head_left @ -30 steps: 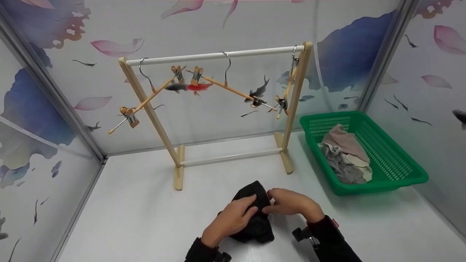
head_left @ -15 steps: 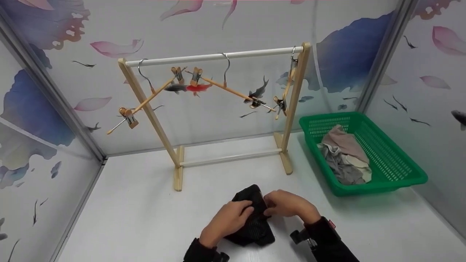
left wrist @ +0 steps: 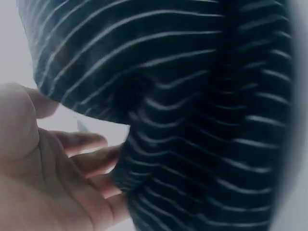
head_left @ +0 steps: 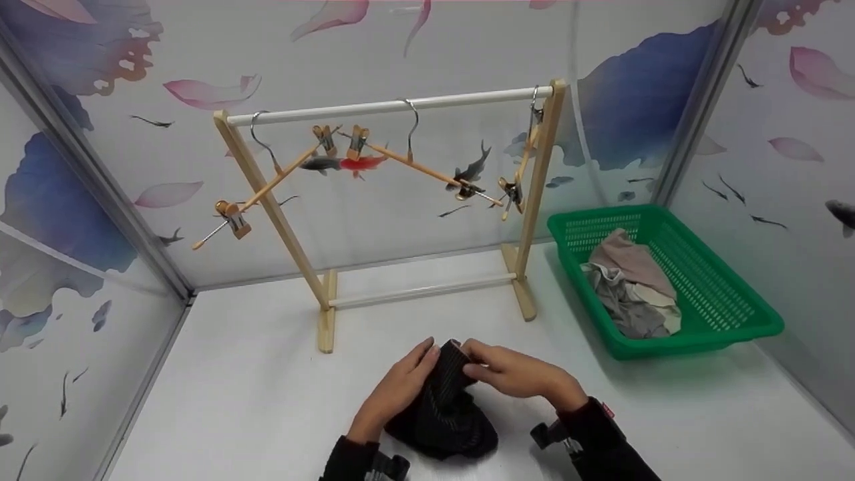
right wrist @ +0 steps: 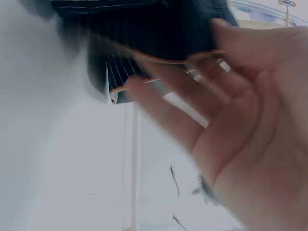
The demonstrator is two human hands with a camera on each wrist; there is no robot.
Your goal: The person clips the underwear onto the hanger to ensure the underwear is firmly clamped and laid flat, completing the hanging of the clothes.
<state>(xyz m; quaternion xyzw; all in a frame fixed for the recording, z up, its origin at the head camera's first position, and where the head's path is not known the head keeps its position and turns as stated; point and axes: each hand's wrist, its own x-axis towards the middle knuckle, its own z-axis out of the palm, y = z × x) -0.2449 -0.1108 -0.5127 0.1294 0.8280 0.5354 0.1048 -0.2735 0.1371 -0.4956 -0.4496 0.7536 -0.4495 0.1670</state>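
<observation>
On the white table (head_left: 254,387), in front of the wooden rack (head_left: 543,167), handling dark striped cloth (head_left: 444,424).
Pinched at its upper right edge by the right hand (head_left: 513,371); touched along its left by the loosely extended left hand (head_left: 399,384).

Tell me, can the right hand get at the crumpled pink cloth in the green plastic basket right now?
Probably yes: the pink cloth lies exposed in the open-topped basket, only the rim in the way. But the right hand holds the black, white-striped cloth, so it might first need to let go.
</observation>
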